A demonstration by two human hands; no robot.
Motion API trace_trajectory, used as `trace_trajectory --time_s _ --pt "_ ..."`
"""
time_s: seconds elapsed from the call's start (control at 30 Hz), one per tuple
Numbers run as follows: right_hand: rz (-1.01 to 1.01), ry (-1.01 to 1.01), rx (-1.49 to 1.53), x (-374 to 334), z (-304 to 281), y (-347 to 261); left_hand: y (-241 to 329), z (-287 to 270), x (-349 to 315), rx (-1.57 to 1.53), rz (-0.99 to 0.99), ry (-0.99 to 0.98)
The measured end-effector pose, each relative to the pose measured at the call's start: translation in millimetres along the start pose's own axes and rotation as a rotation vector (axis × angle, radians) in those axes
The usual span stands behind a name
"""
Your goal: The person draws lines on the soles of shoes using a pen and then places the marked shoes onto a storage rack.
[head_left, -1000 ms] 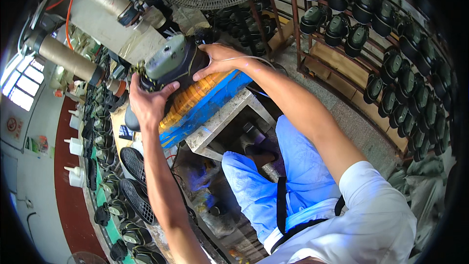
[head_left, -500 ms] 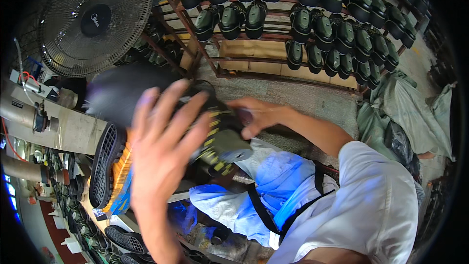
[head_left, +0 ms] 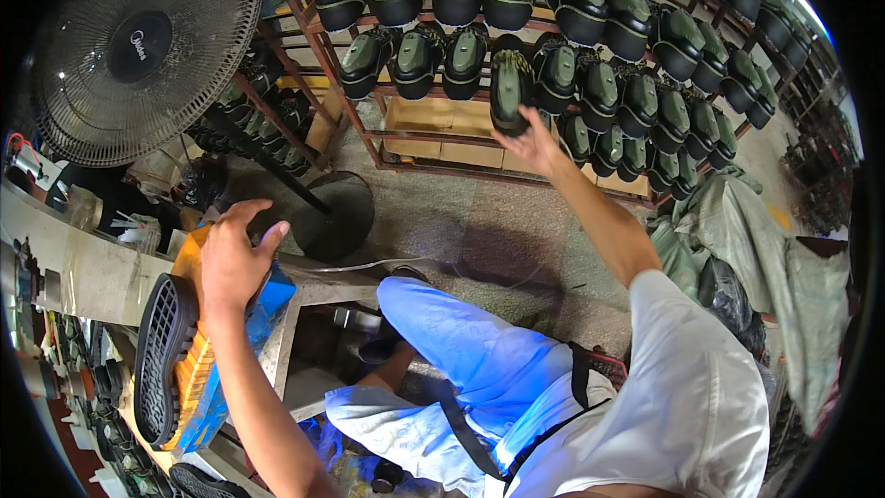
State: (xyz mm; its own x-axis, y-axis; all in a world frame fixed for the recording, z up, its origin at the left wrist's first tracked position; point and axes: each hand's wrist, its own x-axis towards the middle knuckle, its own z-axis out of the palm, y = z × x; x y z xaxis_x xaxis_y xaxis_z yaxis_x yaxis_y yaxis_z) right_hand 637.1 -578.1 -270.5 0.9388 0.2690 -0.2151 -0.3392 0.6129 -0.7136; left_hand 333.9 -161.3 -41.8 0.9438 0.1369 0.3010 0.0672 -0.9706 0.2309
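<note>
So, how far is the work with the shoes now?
Done: many green and black shoes already fill the rack. In hand: the right hand reaches up and touches one shoe on the rack, placing or taking it, I cannot tell which. The left hand rests on the orange and blue pad, beside a black sole. Left: that sole lies there loose, with no shoe on it.

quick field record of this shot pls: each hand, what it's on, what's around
left hand: left hand spread flat on the orange and blue pad
beside it: black shoe sole, tread up, lying on the pad
right hand: right hand reaching out, gripping a dark green shoe at the rack
rack: metal rack filled with rows of similar green shoes
surroundings: standing fan upper left
</note>
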Motion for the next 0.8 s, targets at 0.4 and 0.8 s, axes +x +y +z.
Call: trace_trajectory --time_s 0.4,0.8 --pt "-0.055 0.372 0.090 -35.1 -144.9 -64.3 -6.7 1.7 -2.5 -0.108 -0.059 0.016" --pt "-0.078 -0.030 -0.369 -150.0 -160.5 -84.0 6.8 0.7 0.0 0.046 0.140 0.204"
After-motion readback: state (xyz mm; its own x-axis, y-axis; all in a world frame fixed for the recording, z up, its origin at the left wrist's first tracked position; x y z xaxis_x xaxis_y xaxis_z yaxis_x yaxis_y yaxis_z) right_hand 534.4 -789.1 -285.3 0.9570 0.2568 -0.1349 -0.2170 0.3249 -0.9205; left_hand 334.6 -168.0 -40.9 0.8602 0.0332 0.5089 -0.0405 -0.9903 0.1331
